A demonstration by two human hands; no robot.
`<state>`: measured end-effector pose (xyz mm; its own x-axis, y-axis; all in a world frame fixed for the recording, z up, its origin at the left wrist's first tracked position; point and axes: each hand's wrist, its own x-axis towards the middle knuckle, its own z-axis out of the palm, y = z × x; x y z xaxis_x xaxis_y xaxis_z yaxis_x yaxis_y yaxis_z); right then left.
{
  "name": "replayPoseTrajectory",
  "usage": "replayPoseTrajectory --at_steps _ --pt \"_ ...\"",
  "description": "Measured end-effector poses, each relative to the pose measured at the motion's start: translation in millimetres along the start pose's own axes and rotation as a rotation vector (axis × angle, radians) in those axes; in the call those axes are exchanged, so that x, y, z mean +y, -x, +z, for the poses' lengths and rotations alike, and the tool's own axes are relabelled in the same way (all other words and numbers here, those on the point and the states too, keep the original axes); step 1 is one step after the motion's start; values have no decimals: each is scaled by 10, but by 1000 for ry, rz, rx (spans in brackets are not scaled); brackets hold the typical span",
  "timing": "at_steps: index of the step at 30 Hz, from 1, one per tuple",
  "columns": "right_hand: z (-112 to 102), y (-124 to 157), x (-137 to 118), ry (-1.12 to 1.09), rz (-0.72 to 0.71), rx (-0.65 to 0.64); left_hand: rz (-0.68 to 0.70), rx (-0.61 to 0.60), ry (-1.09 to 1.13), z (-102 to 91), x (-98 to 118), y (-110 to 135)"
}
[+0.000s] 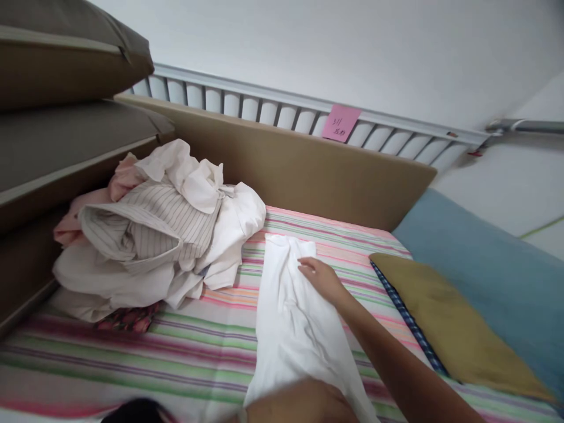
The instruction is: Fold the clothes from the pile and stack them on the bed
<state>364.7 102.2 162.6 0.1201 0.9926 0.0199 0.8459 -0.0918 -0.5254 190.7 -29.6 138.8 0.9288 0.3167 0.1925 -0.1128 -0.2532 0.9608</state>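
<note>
Since there is only the head view, everything comes from it. A white garment [293,329] lies folded into a long narrow strip on the striped bedsheet [207,346], running from near the bottom edge of the picture up towards the tan headboard [308,167].

The right hand [319,276] lies palm down on the strip's far end, with the fingers flat and close together and nothing pinched. The left hand [304,402] sits at the near end, blurred and cut by the frame. I cannot tell whether it grips the cloth or only rests on it.

The garment looks thin, light and limp, with soft creases, so it would likely sag and unfold if lifted by one corner. A hold at both ends, or a flat palm under the fold, seems the safer grip. On the sheet it should slide easily.

To the left, well apart from the strip, sits a loose pile of clothes [158,235] in white, pinstriped and pink. An olive cushion [449,320] lies to the right.

The only writing is on a pink sticky note [340,123] on the white railing [247,106]. It is handwritten, possibly "311" with a second line too small to read. No brand or garment label shows.
</note>
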Motion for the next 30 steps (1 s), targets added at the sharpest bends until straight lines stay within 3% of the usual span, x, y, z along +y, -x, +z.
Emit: replayPoseTrajectory --at_steps 2,5,7,9,13,15,17,20,25,30 --pt "-50 573 47 -5 -167 -39 -7 160 -32 -116 152 119" --pt "28 1294 120 65 -353 -61 -157 553 -109 -292 146 259" --pt "136 1569 143 129 -350 -55 -287 763 -191 -365 1 386" --pt "230 1657 161 143 -321 -38 -381 888 -273 -357 -185 557" --pt "260 1469 318 -138 -73 39 -359 883 -439 -101 -440 917" --pt "206 1343 460 -247 68 83 -316 826 -524 42 -464 1030" --pt "134 1288 584 -261 123 123 -288 804 -586 129 -428 1084" --pt "57 1403 619 -264 98 169 -266 806 -654 186 -308 1091" --pt "161 1783 339 -91 -194 81 -339 774 -855 386 -146 1027" --pt "202 1688 256 -83 -115 38 -550 786 -857 600 -151 1041"
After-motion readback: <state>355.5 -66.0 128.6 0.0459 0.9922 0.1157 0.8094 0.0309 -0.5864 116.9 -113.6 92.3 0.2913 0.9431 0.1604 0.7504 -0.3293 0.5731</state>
